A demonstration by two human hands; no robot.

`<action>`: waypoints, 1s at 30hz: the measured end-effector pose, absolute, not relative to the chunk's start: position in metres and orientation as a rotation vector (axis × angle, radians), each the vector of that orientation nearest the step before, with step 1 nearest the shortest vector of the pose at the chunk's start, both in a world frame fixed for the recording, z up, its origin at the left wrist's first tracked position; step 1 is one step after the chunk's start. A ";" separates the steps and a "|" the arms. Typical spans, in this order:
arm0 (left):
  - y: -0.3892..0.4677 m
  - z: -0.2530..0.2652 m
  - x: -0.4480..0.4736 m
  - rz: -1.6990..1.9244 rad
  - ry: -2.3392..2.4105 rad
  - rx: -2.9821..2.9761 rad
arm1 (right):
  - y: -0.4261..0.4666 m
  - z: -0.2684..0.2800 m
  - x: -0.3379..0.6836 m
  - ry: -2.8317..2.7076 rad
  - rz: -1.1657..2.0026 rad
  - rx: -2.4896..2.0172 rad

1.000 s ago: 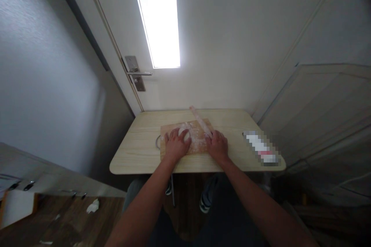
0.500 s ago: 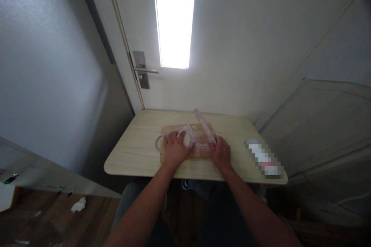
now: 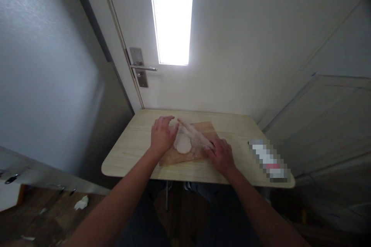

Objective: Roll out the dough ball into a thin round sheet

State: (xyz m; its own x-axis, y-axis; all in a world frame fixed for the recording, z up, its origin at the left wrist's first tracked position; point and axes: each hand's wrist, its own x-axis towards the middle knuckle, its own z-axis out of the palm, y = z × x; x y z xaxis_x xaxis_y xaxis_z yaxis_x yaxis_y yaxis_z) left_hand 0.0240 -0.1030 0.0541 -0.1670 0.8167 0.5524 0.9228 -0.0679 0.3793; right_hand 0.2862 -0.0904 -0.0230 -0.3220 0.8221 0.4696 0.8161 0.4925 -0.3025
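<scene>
A flat round of pale dough [image 3: 183, 144] lies on the floured wooden cutting board [image 3: 171, 159]. My right hand [image 3: 222, 156] is wrapped around the near end of a thin rolling pin [image 3: 191, 131]. The pin slants up and left over the board, smeared by motion, its far end just beyond the dough. At the board's left side, my left hand [image 3: 162, 134] is raised, fingers curved and thumb apart, with nothing in its grasp. It hides the board's left edge and the metal handle there.
The board rests on a small light-wood table [image 3: 130, 150] set against a white door with a metal handle [image 3: 145, 68]. A pixelated item [image 3: 269, 160] lies on the table's right side. Crumpled white paper [image 3: 81, 203] is on the floor at left.
My left hand has lifted off the dough and moved left and away from me, uncovering the round. The rolling pin has swung left over the board in my right hand. The board has turned slightly.
</scene>
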 end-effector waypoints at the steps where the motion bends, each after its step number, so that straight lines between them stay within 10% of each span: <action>1: -0.098 0.060 0.025 -1.063 -2.012 -1.915 | -0.092 -0.020 0.286 -2.205 0.036 -1.318; 30: -0.058 0.032 0.034 -0.202 -2.033 -2.348 | -0.050 0.021 0.216 -2.470 -0.097 -1.605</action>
